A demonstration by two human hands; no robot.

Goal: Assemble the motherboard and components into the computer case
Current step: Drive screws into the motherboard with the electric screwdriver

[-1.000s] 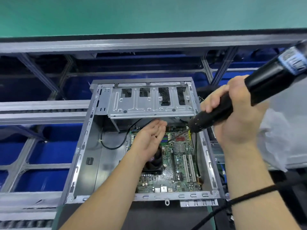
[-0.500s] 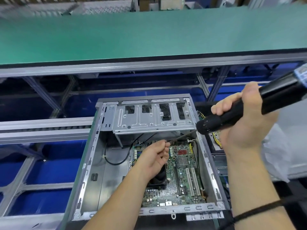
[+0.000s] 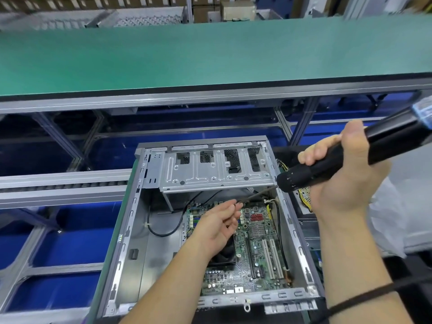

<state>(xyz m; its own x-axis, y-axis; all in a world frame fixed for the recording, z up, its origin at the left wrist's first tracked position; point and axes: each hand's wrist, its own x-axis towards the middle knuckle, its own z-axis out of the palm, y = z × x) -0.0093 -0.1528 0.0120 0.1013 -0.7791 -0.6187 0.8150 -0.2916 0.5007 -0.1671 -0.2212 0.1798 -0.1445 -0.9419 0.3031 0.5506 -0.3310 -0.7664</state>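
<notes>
From the head camera I see an open computer case point(image 3: 131, 232) lying flat in front of me. The motherboard point(image 3: 257, 251) sits inside it, on the right part of the floor. A silver drive cage point(image 3: 217, 171) spans the far end of the case. A black cable point(image 3: 163, 230) loops on the bare metal floor to the left of the board.

My right hand point(image 3: 343, 183) grips a black electric screwdriver point(image 3: 350, 155), fingers wrapped around its body. The tool slants down to the left, and its thin bit point(image 3: 257, 195) reaches into the case under the cage.

My left hand point(image 3: 217, 225) is over the board, above the black fan point(image 3: 224, 256). Its fingertips point(image 3: 233, 204) meet at the tip of the bit. They seem to pinch something there, but it is too small for me to tell what.

A green belt point(image 3: 210, 54) runs across behind the case. A black cord point(image 3: 364, 298) crosses my right wrist.
</notes>
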